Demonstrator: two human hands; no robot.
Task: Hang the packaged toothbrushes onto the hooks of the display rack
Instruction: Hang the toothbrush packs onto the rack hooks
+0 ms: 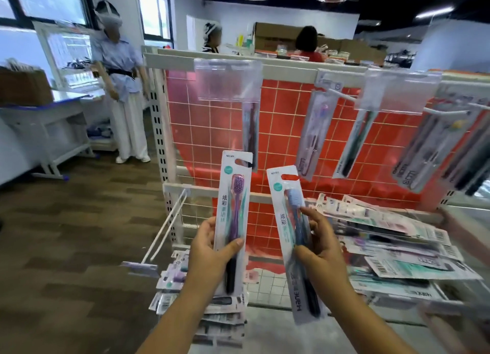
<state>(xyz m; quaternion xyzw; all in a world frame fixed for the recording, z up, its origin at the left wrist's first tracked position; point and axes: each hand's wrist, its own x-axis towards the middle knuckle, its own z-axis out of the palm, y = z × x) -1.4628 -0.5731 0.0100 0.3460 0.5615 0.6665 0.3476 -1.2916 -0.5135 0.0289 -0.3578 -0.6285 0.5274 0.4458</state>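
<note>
A: So, left hand gripping purple toothbrush pack upright; hang hole on top, just under the upper hook?

B: Yep; right hand pinching blue toothbrush pack, tilted, lower.

The left hand grips a packaged purple toothbrush upright, thumb across its front. The right hand holds a packaged blue toothbrush, tilted slightly left at the top, fingers curled round its edge. Both packs are in front of the display rack, a white wire grid over red backing. Packs hang from hooks along the top; a heap of loose packs lies on the lower shelf at right.
</note>
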